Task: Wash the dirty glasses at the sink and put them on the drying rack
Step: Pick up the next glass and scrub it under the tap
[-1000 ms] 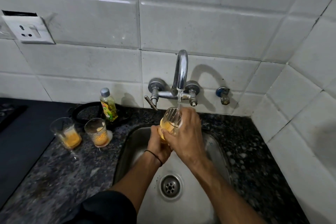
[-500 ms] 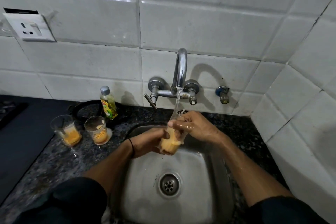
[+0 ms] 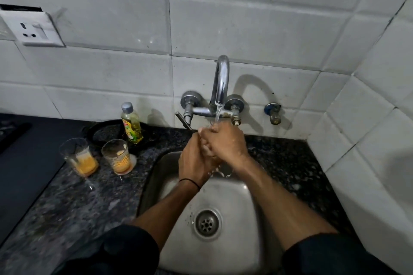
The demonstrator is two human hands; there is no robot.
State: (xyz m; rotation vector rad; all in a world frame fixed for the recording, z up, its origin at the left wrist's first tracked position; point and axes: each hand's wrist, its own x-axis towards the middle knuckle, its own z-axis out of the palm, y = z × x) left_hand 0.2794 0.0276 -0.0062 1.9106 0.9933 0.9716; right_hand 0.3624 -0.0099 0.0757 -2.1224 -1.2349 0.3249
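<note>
Head — left hand, right hand clasped at sink rim

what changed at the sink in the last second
Both hands drew together around the glass under the tap: the left hand and right hand now wrap it, almost hiding it. Water keeps running. The two dirty glasses and the soap bottle on the counter stayed put.

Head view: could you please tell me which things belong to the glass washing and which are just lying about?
Job: left hand, right hand, held glass (mostly hidden), running tap, sink, outer dirty glass, dirty glass nearer the sink, soap bottle.
Lying about: wall socket, black ring, blue valve.
</note>
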